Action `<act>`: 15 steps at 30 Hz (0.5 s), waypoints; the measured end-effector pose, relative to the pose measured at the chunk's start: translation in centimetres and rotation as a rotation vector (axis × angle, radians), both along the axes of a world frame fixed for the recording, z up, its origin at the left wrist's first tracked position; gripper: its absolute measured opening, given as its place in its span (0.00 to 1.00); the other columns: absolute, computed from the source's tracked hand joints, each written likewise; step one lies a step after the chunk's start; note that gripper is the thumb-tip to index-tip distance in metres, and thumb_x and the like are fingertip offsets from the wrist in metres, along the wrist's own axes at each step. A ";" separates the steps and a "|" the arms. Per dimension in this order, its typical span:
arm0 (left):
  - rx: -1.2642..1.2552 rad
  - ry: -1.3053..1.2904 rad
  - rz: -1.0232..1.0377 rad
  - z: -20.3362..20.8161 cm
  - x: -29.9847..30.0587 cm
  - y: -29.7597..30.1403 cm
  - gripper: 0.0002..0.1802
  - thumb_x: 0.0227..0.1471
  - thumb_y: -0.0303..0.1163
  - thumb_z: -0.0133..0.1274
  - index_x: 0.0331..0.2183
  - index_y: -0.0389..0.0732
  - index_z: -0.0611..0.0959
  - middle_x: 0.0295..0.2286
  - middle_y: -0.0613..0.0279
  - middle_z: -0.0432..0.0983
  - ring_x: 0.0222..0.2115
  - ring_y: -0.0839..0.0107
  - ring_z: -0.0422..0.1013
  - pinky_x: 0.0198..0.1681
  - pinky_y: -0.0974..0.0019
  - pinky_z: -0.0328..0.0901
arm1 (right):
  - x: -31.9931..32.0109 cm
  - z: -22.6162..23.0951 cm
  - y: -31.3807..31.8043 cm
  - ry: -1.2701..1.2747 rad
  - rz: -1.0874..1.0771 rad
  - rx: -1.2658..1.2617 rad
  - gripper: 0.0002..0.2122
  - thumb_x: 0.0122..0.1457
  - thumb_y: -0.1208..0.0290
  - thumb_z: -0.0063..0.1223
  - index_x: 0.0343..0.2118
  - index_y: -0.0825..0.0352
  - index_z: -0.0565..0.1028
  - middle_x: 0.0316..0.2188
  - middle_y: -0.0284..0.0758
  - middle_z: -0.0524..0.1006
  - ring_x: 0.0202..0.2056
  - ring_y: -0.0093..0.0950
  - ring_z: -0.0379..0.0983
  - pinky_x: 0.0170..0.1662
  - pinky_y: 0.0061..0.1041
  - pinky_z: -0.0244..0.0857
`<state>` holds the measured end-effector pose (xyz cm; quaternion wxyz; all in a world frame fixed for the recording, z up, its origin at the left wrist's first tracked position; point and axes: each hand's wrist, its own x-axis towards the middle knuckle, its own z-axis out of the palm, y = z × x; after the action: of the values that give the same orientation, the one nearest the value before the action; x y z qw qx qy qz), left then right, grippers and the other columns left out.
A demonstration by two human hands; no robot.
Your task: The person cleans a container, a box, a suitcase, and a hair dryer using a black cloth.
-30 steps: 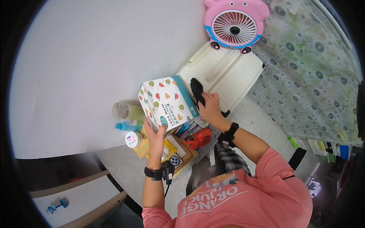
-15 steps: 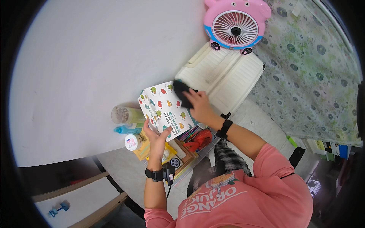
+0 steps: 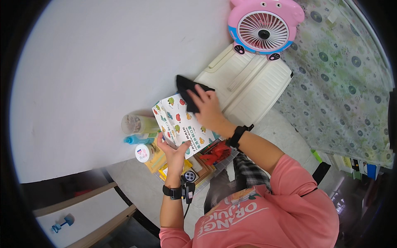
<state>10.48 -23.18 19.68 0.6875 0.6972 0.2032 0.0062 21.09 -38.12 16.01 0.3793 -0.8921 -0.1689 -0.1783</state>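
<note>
A white cardboard box [image 3: 184, 122] printed with small colourful cartoon fruit and vegetables tilts above a crowded low rack. My left hand [image 3: 173, 157] grips its lower end, thumb on the printed face and the other fingers at the left edge. Over the box's upper end my right hand [image 3: 210, 112] presses a black cloth [image 3: 186, 87] under its outstretched fingers. Part of the cloth sticks out past the box's far edge. My right palm hides where the cloth meets the box.
A pale suitcase [image 3: 256, 82] with a pink cartoon fan [image 3: 264, 31] on it stands beyond. Left of the box are a clear container [image 3: 138, 124], a blue bottle [image 3: 134, 139] and a white-lidded jar [image 3: 143, 153]. A red plastic bag [image 3: 217, 153] lies on the rack.
My right hand and the black cloth have moved up and left to the box's far edge. The box has shifted slightly right and down in view, with my left hand still gripping it.
</note>
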 end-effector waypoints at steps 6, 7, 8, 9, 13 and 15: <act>0.052 -0.039 0.070 0.8 -1.1 -0.4 0.48 0.33 0.20 0.56 0.54 0.42 0.49 0.46 0.51 0.57 0.47 0.61 0.60 0.49 0.61 0.58 | 2.4 -1.1 -5.5 0.672 -0.140 0.592 0.19 0.56 0.59 0.47 0.41 0.74 0.71 0.31 0.45 0.76 0.33 0.35 0.70 0.41 0.29 0.62; 0.043 -0.032 0.066 1.2 -1.2 -0.8 0.48 0.33 0.20 0.56 0.54 0.42 0.49 0.46 0.51 0.57 0.47 0.61 0.60 0.49 0.61 0.58 | 1.9 -0.9 -5.2 0.676 -0.148 0.584 0.19 0.56 0.59 0.47 0.41 0.74 0.71 0.31 0.45 0.76 0.33 0.35 0.70 0.41 0.29 0.62; 0.133 -0.102 0.040 1.7 -1.0 -1.1 0.48 0.33 0.20 0.56 0.54 0.42 0.49 0.47 0.51 0.57 0.47 0.61 0.59 0.50 0.61 0.58 | 1.3 -0.7 -4.0 0.640 -0.139 0.735 0.21 0.58 0.56 0.45 0.39 0.75 0.71 0.31 0.44 0.76 0.33 0.31 0.70 0.39 0.28 0.62; 0.223 -0.171 0.014 2.4 -0.9 -1.4 0.48 0.32 0.19 0.56 0.54 0.42 0.49 0.47 0.51 0.56 0.48 0.62 0.58 0.50 0.61 0.57 | 0.8 -0.3 -3.5 0.601 -0.128 0.885 0.24 0.59 0.52 0.43 0.37 0.75 0.71 0.31 0.43 0.76 0.33 0.27 0.71 0.38 0.27 0.62; 0.246 -0.256 0.115 4.8 0.1 -1.1 0.49 0.30 0.19 0.58 0.53 0.39 0.49 0.49 0.51 0.50 0.52 0.61 0.51 0.57 0.59 0.47 | -1.4 0.9 -3.2 0.753 0.044 1.031 0.22 0.59 0.54 0.44 0.37 0.75 0.73 0.30 0.34 0.76 0.33 0.19 0.67 0.38 0.23 0.62; 0.201 -0.287 0.144 6.2 1.0 -1.3 0.49 0.30 0.19 0.59 0.53 0.40 0.50 0.49 0.51 0.50 0.52 0.61 0.52 0.56 0.59 0.49 | -3.1 -0.7 -4.6 0.792 0.078 0.958 0.19 0.59 0.57 0.46 0.36 0.74 0.74 0.28 0.33 0.76 0.32 0.18 0.67 0.37 0.22 0.62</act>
<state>11.50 -24.47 25.91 0.6342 0.7379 0.1507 0.1748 17.94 -42.77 15.34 0.7775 -0.6143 0.0510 0.1243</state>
